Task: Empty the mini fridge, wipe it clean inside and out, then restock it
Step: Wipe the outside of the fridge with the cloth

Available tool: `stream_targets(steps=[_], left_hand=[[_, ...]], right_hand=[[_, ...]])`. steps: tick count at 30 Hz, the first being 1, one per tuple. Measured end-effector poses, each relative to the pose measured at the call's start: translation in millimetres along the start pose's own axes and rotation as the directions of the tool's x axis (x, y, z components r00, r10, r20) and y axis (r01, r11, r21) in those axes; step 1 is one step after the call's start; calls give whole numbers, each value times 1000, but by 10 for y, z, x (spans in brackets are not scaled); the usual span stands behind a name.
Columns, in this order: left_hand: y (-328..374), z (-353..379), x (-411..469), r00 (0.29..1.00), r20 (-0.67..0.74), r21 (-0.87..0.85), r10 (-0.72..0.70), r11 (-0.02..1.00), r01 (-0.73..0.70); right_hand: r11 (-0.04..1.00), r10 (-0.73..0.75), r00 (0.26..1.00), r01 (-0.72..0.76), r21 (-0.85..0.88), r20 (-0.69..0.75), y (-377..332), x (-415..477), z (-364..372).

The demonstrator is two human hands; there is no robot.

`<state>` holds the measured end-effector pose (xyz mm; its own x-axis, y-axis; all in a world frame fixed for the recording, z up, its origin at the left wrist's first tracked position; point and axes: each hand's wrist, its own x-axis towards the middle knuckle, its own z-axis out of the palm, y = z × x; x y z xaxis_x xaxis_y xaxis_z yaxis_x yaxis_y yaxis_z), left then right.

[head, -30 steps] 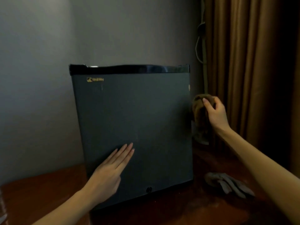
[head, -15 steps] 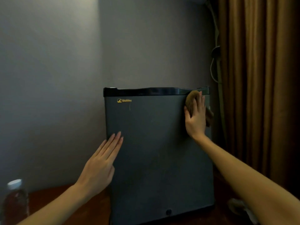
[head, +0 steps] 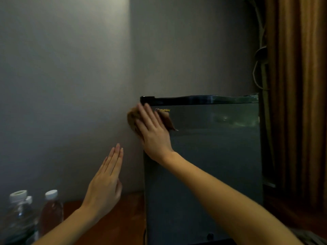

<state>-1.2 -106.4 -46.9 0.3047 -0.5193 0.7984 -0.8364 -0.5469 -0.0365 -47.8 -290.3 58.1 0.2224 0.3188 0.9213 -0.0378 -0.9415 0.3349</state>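
Observation:
The dark grey mini fridge (head: 212,165) stands on a wooden table with its door closed. My right hand (head: 153,133) presses a brown cloth (head: 132,121) flat against the door's top left corner, fingers straight, just under the black top trim. A wet streak shines across the upper door to the right of the cloth. My left hand (head: 106,184) hovers flat in the air left of the fridge, fingers straight and together, touching nothing.
Bottles stand at the lower left: a clear water bottle (head: 17,216) and one with reddish drink (head: 51,211). The wooden table (head: 120,223) shows between them and the fridge. A brown curtain (head: 300,103) and hanging cable (head: 260,68) are right of the fridge. Grey wall behind.
My right hand has wiped the cloth from the door's top right corner across to its top left. My left hand has come off the door and now hovers beside the fridge.

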Motion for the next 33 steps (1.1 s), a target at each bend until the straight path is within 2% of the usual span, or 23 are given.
stream_targets(steps=[2, 6, 8, 10, 12, 14, 17, 20, 21, 22, 24, 25, 26, 28, 31, 33], left_hand=[[-23, -14, -16, 998, -13, -23, -61, 998, 61], [114, -45, 18, 992, -36, -113, -121, 987, 117], [233, -28, 118, 992, -47, -178, -118, 978, 108], [405, 19, 261, 989, -63, -255, -130, 961, 110], [588, 71, 388, 990, -87, -324, -109, 943, 75], [711, 130, 457, 991, -108, -344, -82, 938, 40], [735, 197, 478, 985, -149, -313, -87, 949, 37], [656, 197, 494, 983, -178, -280, -51, 960, -1], [626, 182, 499, 985, -171, -267, -32, 964, -15], [596, 160, 498, 987, -162, -254, -14, 967, -28], [532, 94, 505, 988, -153, -243, 20, 968, -58], [506, 62, 507, 988, -148, -248, 38, 966, -74], [483, 32, 510, 988, -145, -253, 57, 963, -93], [454, -5, 514, 987, -139, -276, 76, 955, -112], [479, -30, 491, 994, -105, -354, 31, 933, -66], [503, -50, 462, 995, -100, -370, 14, 928, -50]], right_hand=[[990, -141, 989, 142, -21, 51, -25, -15, 16], [967, -251, 965, 254, -34, 77, 265, -28, -114], [986, -152, 987, 155, -54, 45, 640, -92, -286], [996, 23, 1000, -22, -86, 9, 1052, -233, -497], [977, 192, 981, -193, -96, -21, 1420, -443, -698], [929, 351, 932, -359, -91, -89, 1720, -658, -909], [804, 587, 793, -594, 4, -163, 1970, -820, -1150], [718, 689, 689, -692, 77, -225, 2042, -766, -1164], [663, 736, 620, -741, 107, -270, 2038, -712, -1146], [574, 801, 511, -804, 156, -313, 2011, -649, -1131], [344, 904, 239, -898, 273, -354, 1899, -493, -1098], [279, 920, 165, -913, 297, -356, 1808, -427, -1065], [277, 919, 164, -916, 291, -359, 1691, -374, -1005], [388, 885, 287, -890, 241, -366, 1389, -320, -812], [621, 766, 544, -764, 175, -343, 774, -286, -433], [815, 578, 778, -567, 119, -247, 323, -249, -206]])
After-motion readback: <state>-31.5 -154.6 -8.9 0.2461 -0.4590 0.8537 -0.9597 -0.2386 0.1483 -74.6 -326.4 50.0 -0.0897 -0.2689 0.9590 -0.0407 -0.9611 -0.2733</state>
